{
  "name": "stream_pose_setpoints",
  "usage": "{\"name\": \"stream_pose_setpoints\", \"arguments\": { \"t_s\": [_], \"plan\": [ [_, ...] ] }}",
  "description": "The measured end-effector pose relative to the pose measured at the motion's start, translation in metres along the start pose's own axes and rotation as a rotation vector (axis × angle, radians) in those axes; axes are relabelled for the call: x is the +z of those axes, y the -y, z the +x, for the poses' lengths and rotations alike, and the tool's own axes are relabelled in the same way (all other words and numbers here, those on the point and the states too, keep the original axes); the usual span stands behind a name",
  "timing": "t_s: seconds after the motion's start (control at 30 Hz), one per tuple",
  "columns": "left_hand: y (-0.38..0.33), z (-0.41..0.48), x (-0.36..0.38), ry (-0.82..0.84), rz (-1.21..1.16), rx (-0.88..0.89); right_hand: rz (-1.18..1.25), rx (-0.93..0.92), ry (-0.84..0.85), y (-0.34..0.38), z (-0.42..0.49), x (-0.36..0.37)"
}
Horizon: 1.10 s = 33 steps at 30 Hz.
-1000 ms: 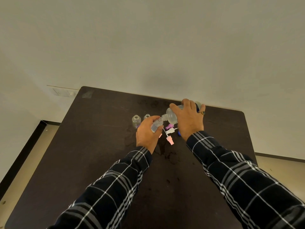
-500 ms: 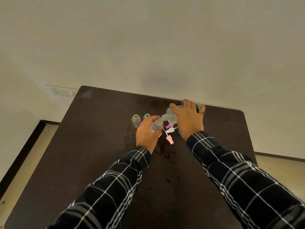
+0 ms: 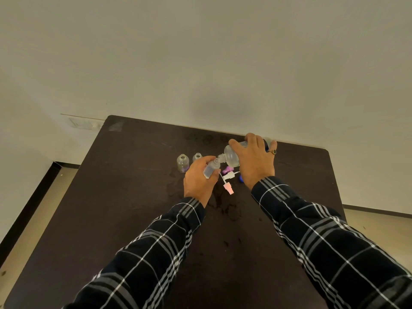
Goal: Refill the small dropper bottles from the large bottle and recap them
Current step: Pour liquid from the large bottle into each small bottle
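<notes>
Large clear plastic bottle [image 3: 231, 156] is held tipped on its side above the table, neck pointing left. It is gripped round the body by the right hand [image 3: 256, 162], fingers curled over the top; a dark ring [image 3: 273, 151] is worn on that hand. Its mouth is met by the open mouth of a small translucent dropper bottle [image 3: 210, 169], held tilted and wrapped in the fingers and thumb of the left hand [image 3: 199, 180]. The liquid level in either bottle cannot be told.

Two more small clear uncapped bottles are stood upright left of the hands: one [image 3: 182, 162] with a purplish trace at its base, one [image 3: 197, 156] partly hidden behind the left hand.

Loose caps are laid between the hands: purple [image 3: 228, 169], white [image 3: 229, 175], pink [image 3: 229, 188], blue [image 3: 241, 179].

Dark brown table [image 3: 133, 197] is marked with wet patches [image 3: 231, 210] nearer the person. It is set against an off-white wall [image 3: 200, 63]; beige floor [image 3: 26, 219] and dark skirting are seen at the left.
</notes>
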<state>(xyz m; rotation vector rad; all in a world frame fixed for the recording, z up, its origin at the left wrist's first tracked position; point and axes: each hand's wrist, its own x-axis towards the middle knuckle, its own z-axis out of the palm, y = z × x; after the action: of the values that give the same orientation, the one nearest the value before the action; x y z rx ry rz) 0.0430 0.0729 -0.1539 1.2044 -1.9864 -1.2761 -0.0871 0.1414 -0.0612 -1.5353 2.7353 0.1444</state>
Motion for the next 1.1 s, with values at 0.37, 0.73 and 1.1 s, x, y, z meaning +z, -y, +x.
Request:
{"name": "stream_pose_setpoints", "arguments": {
  "t_s": [0.37, 0.73, 1.1],
  "plan": [
    [-0.001, 0.000, 0.001, -0.008, 0.003, 0.009, 0.017, 0.001, -0.019, -0.001, 0.000, 0.002],
    [-0.003, -0.003, 0.002, -0.038, -0.037, 0.084, 0.431, 0.143, -0.011, -0.011, -0.009, 0.033],
    [0.001, 0.011, 0.026, -0.044, 0.000, 0.090, 0.989, 0.230, -0.116, -0.036, -0.021, 0.071]
  ]
}}
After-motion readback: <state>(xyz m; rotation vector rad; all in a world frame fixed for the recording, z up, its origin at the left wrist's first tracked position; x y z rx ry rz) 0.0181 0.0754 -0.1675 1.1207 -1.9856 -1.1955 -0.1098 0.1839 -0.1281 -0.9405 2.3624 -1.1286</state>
